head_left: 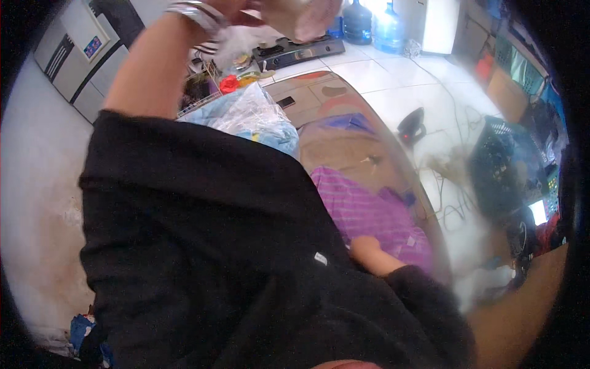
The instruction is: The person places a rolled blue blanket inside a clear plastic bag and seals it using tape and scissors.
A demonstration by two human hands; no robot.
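Black fabric garment (203,246) fills the middle of the view, draped over an ironing surface with a brown patterned cover (344,154). The left hand (246,9), bangles at the wrist, is raised at the top edge, fingers closed on a pale crumpled piece of material (304,18). The right hand (364,247) rests on a purple striped cloth (369,212) by the board's right edge; its fingers are hidden, so I cannot tell their grip. Smoothing well likely means pressing flat, away from the black iron (412,126) on the white floor.
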